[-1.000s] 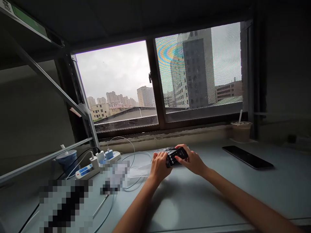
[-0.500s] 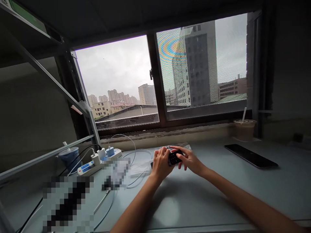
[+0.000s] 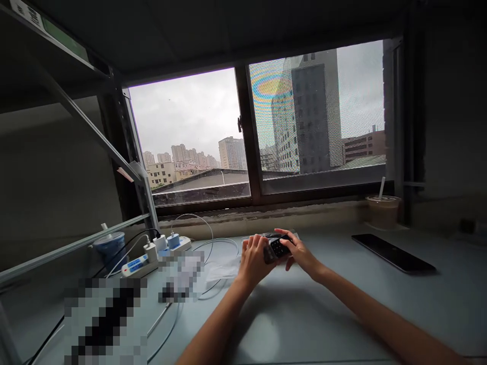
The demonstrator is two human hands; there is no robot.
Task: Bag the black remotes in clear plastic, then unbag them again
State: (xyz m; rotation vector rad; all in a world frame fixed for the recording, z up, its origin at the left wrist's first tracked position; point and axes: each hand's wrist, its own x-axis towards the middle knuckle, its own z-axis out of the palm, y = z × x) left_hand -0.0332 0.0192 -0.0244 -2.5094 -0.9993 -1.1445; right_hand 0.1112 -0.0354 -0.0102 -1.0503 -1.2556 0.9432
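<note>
1. Lower left of the frame: blue lidded cup [image 3: 109, 245] with a straw, just beside a white power strip [image 3: 141, 263] carrying white chargers
2. Right of the strip: thin white cables [image 3: 218, 240] looping over the grey table [image 3: 304, 314] toward the centre
3. Centre, just below the window sill: left hand [image 3: 254, 259], fingers curled and pressed together around the left end of a small black keypad device [image 3: 278, 248]
4. Device between both hands, buttons facing up; resting on the table or lifted, cannot tell
5. Just right of centre: right hand [image 3: 301, 254] pinching the device's right end between thumb and fingers
6. Right side: dark flat phone [image 3: 393, 252] lying on the table, well apart from the hands; behind it, drink cup [image 3: 383, 212] with a straw
</note>
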